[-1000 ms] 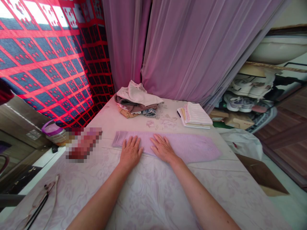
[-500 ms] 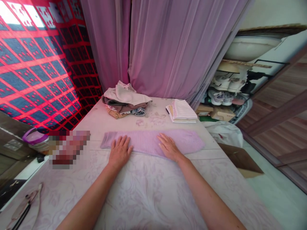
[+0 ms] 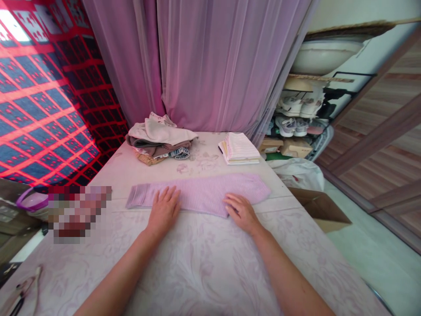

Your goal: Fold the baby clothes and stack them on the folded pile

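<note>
A lilac finely striped garment (image 3: 204, 193), folded into a long strip, lies crosswise on the table; its exact kind is hard to tell. Toward its left end my left hand (image 3: 165, 206) rests flat with the fingers spread, palm down on the cloth. My right hand (image 3: 241, 213) is at the near edge, right of the middle, its fingers slightly bent and their tips touching the fabric. Neither hand grips the garment visibly. Underneath is a pale flower-patterned tablecloth (image 3: 204, 263).
A loose pile of clothes (image 3: 161, 136) sits at the back left, and a neat stack of folded cloths (image 3: 239, 149) at the back right. Glasses (image 3: 26, 285) lie at the front left. Beyond the right edge stand a cardboard box (image 3: 319, 210) and a shoe rack (image 3: 296, 105).
My right hand has slid back and slightly right to the garment's near edge, its fingers bending a little. My left hand stays on the cloth. The view has shifted to the right.
</note>
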### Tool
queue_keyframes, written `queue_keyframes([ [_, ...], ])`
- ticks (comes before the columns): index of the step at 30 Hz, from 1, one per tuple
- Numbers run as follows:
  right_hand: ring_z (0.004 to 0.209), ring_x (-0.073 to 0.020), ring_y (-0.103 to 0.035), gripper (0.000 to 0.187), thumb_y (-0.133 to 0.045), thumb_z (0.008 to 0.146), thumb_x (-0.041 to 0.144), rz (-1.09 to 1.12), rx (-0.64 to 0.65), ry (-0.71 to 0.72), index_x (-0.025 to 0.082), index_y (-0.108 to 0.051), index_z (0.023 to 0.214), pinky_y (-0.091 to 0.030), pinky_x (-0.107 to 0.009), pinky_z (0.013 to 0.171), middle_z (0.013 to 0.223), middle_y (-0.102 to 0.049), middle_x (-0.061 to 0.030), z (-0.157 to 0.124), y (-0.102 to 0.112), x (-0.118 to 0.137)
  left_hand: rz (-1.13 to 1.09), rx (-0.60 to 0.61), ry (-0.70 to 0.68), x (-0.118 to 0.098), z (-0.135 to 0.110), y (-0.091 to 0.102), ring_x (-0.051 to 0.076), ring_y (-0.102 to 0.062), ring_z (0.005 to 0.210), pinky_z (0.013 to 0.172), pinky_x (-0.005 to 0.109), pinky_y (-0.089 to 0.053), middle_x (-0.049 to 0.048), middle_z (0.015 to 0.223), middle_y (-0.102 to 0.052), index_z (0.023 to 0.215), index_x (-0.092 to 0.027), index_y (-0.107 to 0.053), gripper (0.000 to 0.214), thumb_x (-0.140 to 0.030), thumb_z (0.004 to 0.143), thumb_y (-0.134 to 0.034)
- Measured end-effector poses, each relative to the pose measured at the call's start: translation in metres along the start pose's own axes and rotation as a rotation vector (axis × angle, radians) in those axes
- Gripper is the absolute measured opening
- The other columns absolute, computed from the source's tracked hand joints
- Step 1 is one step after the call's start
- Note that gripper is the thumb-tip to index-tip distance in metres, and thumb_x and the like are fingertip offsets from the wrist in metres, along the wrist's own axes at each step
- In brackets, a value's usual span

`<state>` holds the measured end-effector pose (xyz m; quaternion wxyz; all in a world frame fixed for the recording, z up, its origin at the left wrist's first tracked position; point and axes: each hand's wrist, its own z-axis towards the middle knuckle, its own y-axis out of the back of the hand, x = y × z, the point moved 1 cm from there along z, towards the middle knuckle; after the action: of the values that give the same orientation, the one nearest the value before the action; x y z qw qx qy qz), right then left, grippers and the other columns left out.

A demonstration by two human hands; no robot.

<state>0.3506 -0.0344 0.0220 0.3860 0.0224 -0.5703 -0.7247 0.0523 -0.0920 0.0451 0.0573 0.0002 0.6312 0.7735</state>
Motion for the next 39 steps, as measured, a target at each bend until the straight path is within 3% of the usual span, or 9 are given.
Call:
queue_keyframes([
  [3,0.128,-0.0229,-0.047,0.036,-0.045,0.092,0.033,-0.064,0.054,0.025,0.025,-0.064,0.121,-0.030,-0.048,0.110,0.133,-0.059,-0.0078,-0.004,-0.004,0.012,-0.072,0.086,-0.237,-0.037,0.006,-0.004,0.028,-0.029,0.142,0.115,0.053,-0.021,0.0069,0.151,-0.039,0.142,-0.023,-0.043,0.052,-0.047,0.098,-0.029],
  [6,0.131,-0.0227,-0.044,0.039,-0.043,0.093,0.035,-0.102,0.118,0.025,0.027,-0.060,0.127,-0.028,-0.048,0.111,0.138,-0.055,-0.0072,-0.001,-0.002,0.017,-0.096,0.199,-0.345,-0.061,0.006,-0.013,0.030,-0.027,0.142,0.114,0.056,-0.021,0.0092,0.155,-0.032,0.147,-0.024,-0.036,0.065,-0.061,0.094,-0.028],
  [12,0.138,-0.0251,-0.035,0.047,-0.035,0.095,0.036,-0.304,-0.040,-0.206,0.022,-0.050,0.137,-0.022,-0.051,0.112,0.148,-0.043,-0.0102,0.000,0.016,-0.021,-0.117,0.253,-0.365,-0.068,0.013,-0.010,0.029,-0.028,0.142,0.114,0.054,-0.021,0.0076,0.154,-0.034,0.146,-0.028,-0.036,0.066,-0.064,0.093,-0.022],
  [16,0.132,-0.0256,-0.042,0.043,-0.037,0.094,0.037,-0.375,0.043,-0.307,0.022,-0.057,0.129,-0.024,-0.050,0.109,0.142,-0.050,-0.0095,-0.003,0.027,-0.044,-0.172,0.290,-0.411,-0.093,0.026,-0.001,0.029,-0.024,0.144,0.116,0.055,-0.017,0.0092,0.154,-0.033,0.147,-0.026,-0.035,0.065,-0.063,0.093,-0.025],
  [19,0.121,-0.0229,-0.050,0.040,-0.035,0.094,0.034,-0.371,-0.114,-0.340,0.021,-0.063,0.119,-0.029,-0.042,0.105,0.130,-0.060,-0.0096,0.002,0.042,-0.052,-0.218,0.361,-0.440,-0.112,0.029,-0.001,0.030,-0.021,0.145,0.115,0.057,-0.015,0.0087,0.156,-0.028,0.144,-0.030,-0.040,0.059,-0.060,0.094,-0.029],
  [22,0.111,-0.0275,-0.055,0.042,-0.039,0.091,0.036,-0.417,-0.260,-0.607,0.016,-0.062,0.120,-0.037,-0.041,0.092,0.119,-0.065,-0.0148,0.010,0.061,-0.066,-0.270,0.403,-0.424,-0.117,0.031,-0.001,0.029,-0.023,0.144,0.114,0.058,-0.016,0.0061,0.155,-0.032,0.137,-0.034,-0.049,0.051,-0.056,0.096,-0.027],
  [27,0.095,-0.0288,-0.060,0.038,-0.046,0.086,0.048,-0.360,-0.137,-0.841,0.020,-0.071,0.096,-0.040,-0.037,0.076,0.099,-0.069,-0.0127,0.018,0.067,-0.090,-0.305,0.353,-0.408,-0.113,0.057,0.001,0.026,-0.038,0.137,0.113,0.053,-0.024,0.0049,0.145,-0.048,0.126,-0.031,-0.060,0.047,-0.048,0.099,-0.026],
  [31,0.089,-0.0258,-0.060,0.026,-0.053,0.081,0.040,-0.273,-0.290,-0.770,0.020,-0.068,0.089,-0.040,-0.035,0.076,0.090,-0.070,-0.0089,0.013,0.053,-0.100,-0.227,0.281,-0.316,-0.118,0.091,-0.006,0.028,-0.027,0.142,0.116,0.048,-0.022,0.0105,0.153,-0.035,0.142,-0.019,-0.044,0.054,-0.047,0.097,-0.033],
  [39,0.114,-0.0255,-0.051,0.005,-0.057,0.069,0.019,-0.280,-0.500,-0.229,0.023,-0.056,0.067,-0.029,-0.040,0.100,0.110,-0.070,-0.0046,0.003,0.047,-0.091,-0.114,0.253,-0.260,-0.129,0.110,-0.039,0.031,-0.020,0.144,0.116,0.054,-0.015,0.0107,0.157,-0.026,0.147,-0.021,-0.034,0.068,-0.061,0.092,-0.032],
])
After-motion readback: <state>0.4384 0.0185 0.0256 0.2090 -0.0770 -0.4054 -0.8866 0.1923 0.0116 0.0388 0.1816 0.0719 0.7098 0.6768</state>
